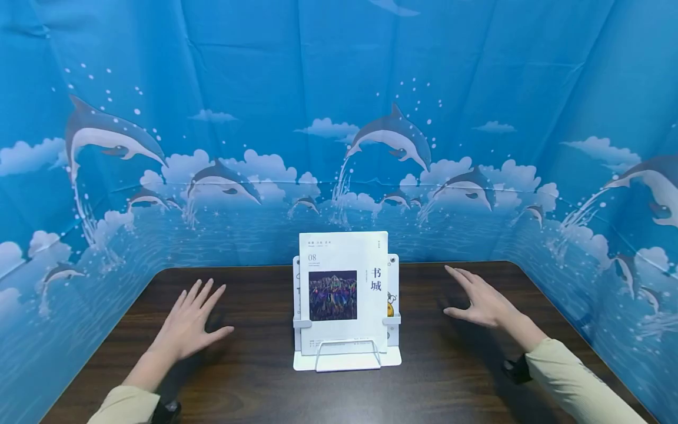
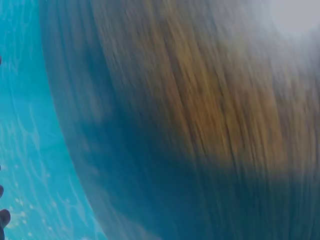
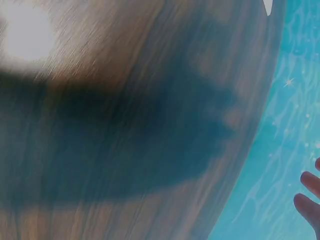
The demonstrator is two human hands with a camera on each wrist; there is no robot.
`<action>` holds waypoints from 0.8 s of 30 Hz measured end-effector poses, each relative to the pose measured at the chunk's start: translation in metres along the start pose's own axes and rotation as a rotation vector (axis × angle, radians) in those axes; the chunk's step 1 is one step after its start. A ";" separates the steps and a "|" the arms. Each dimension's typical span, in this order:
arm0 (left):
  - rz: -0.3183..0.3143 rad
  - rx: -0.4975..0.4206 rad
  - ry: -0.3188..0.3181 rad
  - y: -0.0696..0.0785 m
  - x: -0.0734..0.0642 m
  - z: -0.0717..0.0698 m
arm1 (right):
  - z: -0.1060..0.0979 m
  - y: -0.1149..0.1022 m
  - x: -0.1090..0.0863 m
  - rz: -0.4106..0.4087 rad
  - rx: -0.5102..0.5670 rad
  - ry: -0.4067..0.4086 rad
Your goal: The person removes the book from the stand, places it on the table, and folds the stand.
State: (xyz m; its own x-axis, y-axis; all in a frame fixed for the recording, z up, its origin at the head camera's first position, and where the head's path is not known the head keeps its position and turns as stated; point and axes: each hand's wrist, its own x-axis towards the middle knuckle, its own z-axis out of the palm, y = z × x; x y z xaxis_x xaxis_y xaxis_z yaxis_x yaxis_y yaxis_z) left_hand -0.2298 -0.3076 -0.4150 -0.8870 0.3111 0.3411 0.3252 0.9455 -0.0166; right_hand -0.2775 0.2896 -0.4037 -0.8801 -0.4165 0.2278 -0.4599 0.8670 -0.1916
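A white book [image 1: 344, 250] with a dark picture and Chinese characters on its cover leans upright on a white book stand [image 1: 392, 357] at the middle of the table. Side clips and a wire holder at the front keep it there. To the left of the stand is my left hand [image 1: 185, 324], fingers spread and straight, holding nothing. My right hand [image 1: 479, 300] is on the other side, fingers extended and thumb apart, also bare. Both hands are away from the book. In the right wrist view, fingertips [image 3: 311, 184] show at the right edge.
The dark wooden table [image 1: 243, 388] has rounded far corners. A blue curtain [image 1: 238, 76] printed with dolphins and clouds stands behind it and along both sides. Black bands [image 1: 516, 370] sit at the wrists. Shadows of the hands fall on the wood.
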 end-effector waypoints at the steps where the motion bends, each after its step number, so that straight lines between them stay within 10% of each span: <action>1: 0.010 -0.010 0.004 0.003 0.001 0.000 | 0.000 -0.002 0.001 0.009 0.016 0.004; 12: 0.154 -0.062 0.145 0.032 0.015 -0.003 | -0.007 -0.020 0.017 0.022 0.162 0.058; 24: 0.149 -0.208 0.174 0.079 0.027 -0.015 | -0.028 -0.052 0.039 -0.017 0.366 0.099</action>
State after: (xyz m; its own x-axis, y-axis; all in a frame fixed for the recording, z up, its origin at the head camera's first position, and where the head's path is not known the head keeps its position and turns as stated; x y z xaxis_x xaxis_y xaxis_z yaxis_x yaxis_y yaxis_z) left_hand -0.2231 -0.2259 -0.3935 -0.7609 0.4064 0.5058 0.5231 0.8454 0.1078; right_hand -0.2844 0.2363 -0.3583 -0.8644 -0.3862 0.3221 -0.5021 0.6977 -0.5110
